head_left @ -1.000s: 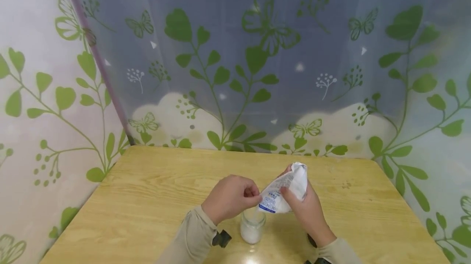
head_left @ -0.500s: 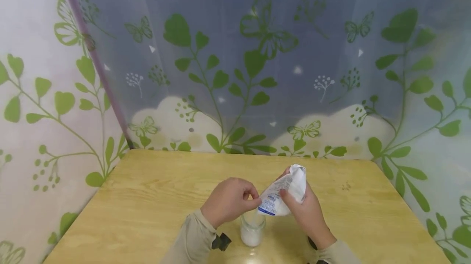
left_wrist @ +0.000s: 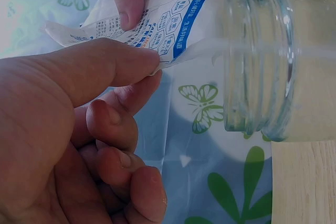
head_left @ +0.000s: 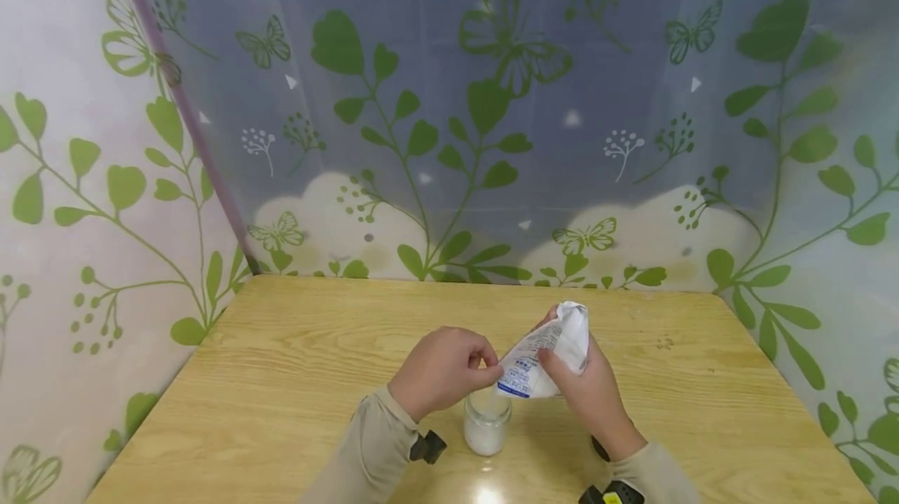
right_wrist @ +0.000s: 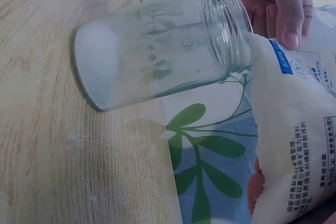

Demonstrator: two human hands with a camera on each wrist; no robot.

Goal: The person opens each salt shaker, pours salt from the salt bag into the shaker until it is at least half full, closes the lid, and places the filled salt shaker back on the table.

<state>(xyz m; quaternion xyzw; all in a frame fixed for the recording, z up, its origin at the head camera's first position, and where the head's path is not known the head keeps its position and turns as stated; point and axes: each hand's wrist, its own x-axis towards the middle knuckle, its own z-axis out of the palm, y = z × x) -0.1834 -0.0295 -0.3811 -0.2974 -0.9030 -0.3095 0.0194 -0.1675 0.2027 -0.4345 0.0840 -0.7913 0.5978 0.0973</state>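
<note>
A clear glass jar (head_left: 486, 427) with a threaded neck stands on the table below both hands, and white salt (right_wrist: 96, 59) covers its bottom. My right hand (head_left: 597, 395) grips a white salt bag (head_left: 537, 367) printed in blue, its thumb pressed on the near face. The bag tilts down to the left, its lower corner right at the jar's mouth. My left hand (head_left: 445, 370) pinches that corner between thumb and index finger, the other fingers loosely curled. In the left wrist view a thin pale stream (left_wrist: 202, 52) runs from the bag's corner into the jar's neck.
Loose white grains (right_wrist: 102, 182) lie scattered on the wooden table (head_left: 295, 356) beside the jar. A patterned curtain (head_left: 393, 98) with green leaves and butterflies rises behind the table and at its sides. Black wrist devices (head_left: 428, 447) sit at the sleeves.
The head view shifts slightly up and down. Both hands keep their hold on the bag over the jar, with little movement between them.
</note>
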